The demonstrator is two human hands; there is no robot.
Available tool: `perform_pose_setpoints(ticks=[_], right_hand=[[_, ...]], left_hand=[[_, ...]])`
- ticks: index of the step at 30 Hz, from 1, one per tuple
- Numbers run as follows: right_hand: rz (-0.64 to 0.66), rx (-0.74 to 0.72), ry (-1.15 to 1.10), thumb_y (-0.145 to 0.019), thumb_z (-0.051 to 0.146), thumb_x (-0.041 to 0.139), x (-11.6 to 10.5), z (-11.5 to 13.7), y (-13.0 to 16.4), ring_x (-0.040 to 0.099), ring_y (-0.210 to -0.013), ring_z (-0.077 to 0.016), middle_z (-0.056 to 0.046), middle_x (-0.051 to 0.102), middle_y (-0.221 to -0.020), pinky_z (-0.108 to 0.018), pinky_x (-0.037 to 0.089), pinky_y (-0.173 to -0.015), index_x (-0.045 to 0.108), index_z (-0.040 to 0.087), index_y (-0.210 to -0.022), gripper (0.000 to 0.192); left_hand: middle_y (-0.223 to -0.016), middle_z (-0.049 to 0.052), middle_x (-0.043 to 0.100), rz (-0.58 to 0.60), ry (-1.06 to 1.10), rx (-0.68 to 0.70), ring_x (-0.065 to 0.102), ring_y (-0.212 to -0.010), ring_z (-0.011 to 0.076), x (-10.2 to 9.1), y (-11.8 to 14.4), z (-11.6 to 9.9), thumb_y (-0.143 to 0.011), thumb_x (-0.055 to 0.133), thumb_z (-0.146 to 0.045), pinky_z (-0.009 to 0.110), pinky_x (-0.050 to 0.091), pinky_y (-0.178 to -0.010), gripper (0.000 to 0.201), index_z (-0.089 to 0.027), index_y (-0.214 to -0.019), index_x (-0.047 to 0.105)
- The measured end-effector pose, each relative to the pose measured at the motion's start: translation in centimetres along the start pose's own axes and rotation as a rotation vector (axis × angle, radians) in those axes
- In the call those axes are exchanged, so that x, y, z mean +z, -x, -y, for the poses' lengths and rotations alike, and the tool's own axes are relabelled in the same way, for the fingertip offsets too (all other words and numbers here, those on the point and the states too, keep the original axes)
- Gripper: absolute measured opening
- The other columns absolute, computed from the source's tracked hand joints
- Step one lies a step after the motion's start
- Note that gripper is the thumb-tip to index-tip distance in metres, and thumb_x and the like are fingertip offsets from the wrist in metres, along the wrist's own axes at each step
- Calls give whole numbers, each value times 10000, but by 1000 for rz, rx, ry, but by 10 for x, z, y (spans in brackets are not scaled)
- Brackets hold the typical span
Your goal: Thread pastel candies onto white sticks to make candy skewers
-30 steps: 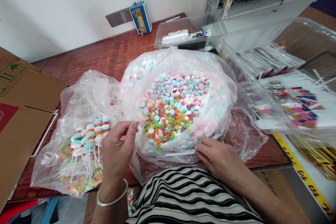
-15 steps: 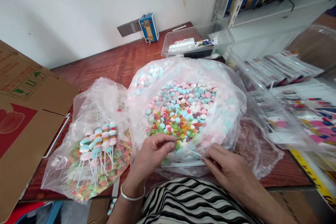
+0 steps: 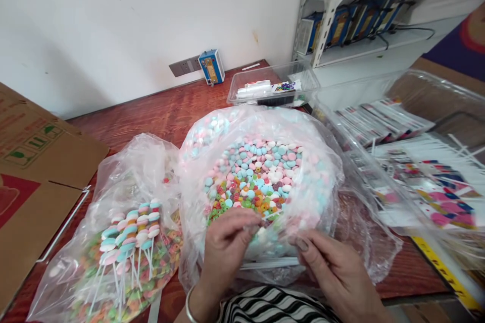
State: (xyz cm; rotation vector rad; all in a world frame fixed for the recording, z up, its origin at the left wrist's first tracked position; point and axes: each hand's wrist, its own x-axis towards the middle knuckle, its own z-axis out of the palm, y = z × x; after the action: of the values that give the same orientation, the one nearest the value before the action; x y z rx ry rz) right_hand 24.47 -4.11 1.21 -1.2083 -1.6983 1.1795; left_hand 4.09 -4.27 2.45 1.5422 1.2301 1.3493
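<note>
A large clear bag of candy (image 3: pixel 261 171) sits open in front of me, full of pastel discs with several small coloured rings at its near side. My left hand (image 3: pixel 227 247) is at the bag's near rim with its fingers pinched together over the rings; what they pinch is too small to tell. My right hand (image 3: pixel 333 267) rests against the bag's front, fingertips beside thin white sticks (image 3: pixel 271 263) lying under the plastic. A second bag (image 3: pixel 117 247) to the left holds finished candy lollipops (image 3: pixel 132 227) on sticks over loose rings.
A cardboard box (image 3: pixel 34 171) lies at the left. A clear tub (image 3: pixel 273 86) with packets stands behind the big bag, a clear tray of printed wrappers (image 3: pixel 417 161) to the right. The wooden table (image 3: pixel 151 111) meets the wall, where a socket and a blue device (image 3: pixel 212 66) sit. Shelving stands at the back right.
My left hand has come from the lollipop bag to the big bag's near rim and closed its fingers. My right hand has shifted slightly along the bag's front. The view has tilted up.
</note>
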Motion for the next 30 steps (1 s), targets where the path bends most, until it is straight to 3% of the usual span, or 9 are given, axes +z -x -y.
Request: perform_pose_setpoints(ticks=[2, 4, 8, 11, 13, 17, 23, 27, 30], right_hand=[[-8, 204, -337, -972, 453, 447, 3, 2, -3, 575, -554, -138, -5, 623, -679, -242, 445, -523, 640, 202, -904, 324], [-116, 357, -646, -927, 511, 511, 7, 2, -11, 579, -589, -147, -10, 627, -725, -249, 461, -532, 631, 202, -1039, 351], [-299, 428, -896, -796, 456, 719, 4, 0, -26, 482, -518, -94, 51, 525, -600, -197, 400, -500, 640, 202, -1010, 342], [-389, 354, -900, -835, 432, 697, -8, -6, -29, 344, -431, -56, 92, 414, -516, -160, 282, -417, 635, 201, -996, 289], [-407, 305, -845, -886, 426, 644, -15, -12, -28, 294, -416, -56, 99, 380, -499, -163, 224, -394, 624, 206, -1045, 273], [-370, 291, -736, -918, 448, 594, -18, -25, -20, 310, -433, -65, 91, 385, -511, -173, 227, -401, 620, 201, -1082, 298], [-320, 320, -652, -908, 500, 583, -16, -39, -12, 326, -449, -74, 82, 390, -531, -181, 244, -408, 630, 195, -1083, 355], [-323, 322, -632, -890, 530, 593, -20, -43, -12, 324, -452, -73, 80, 389, -536, -180, 244, -409, 639, 192, -1067, 384], [-306, 368, -624, -841, 588, 619, -21, -43, -14, 306, -435, -71, 85, 370, -519, -181, 222, -400, 654, 186, -1018, 441]], left_hand=[[-949, 54, 747, 119, -199, 346, 699, -895, 173, 7, -1, -7, -870, 614, -113, 297, 589, -797, 246, -244, -1053, 714], [-940, 73, 750, 265, -323, 617, 695, -919, 178, 20, -1, -13, -881, 592, -103, 297, 586, -838, 259, -179, -1112, 681], [-1031, 101, 741, 460, -476, 754, 649, -1088, 202, 38, -3, -13, -895, 570, -92, 317, 524, -987, 291, -89, -1183, 618], [-1165, 116, 694, 409, -571, 652, 623, -1132, 205, 31, -17, 2, -900, 563, -107, 334, 526, -964, 380, -147, -1278, 569], [-1112, 97, 700, 309, -653, 467, 649, -1044, 200, 22, -36, 15, -908, 535, -108, 325, 545, -875, 308, -197, -1189, 623], [-1026, 78, 701, 361, -780, 133, 658, -930, 207, 14, -90, 38, -917, 477, -114, 321, 518, -807, 250, -205, -1034, 678], [-913, 89, 679, 401, -944, -5, 626, -870, 220, 33, -150, 61, -879, 482, -116, 306, 445, -755, 194, -179, -875, 665], [-829, 81, 668, 336, -983, -67, 616, -772, 218, 44, -161, 78, -867, 555, -206, 304, 413, -679, 68, -174, -857, 614], [-786, 61, 665, 312, -1001, -114, 613, -731, 218, 49, -158, 86, -818, 638, -244, 290, 385, -619, 116, -184, -907, 595]])
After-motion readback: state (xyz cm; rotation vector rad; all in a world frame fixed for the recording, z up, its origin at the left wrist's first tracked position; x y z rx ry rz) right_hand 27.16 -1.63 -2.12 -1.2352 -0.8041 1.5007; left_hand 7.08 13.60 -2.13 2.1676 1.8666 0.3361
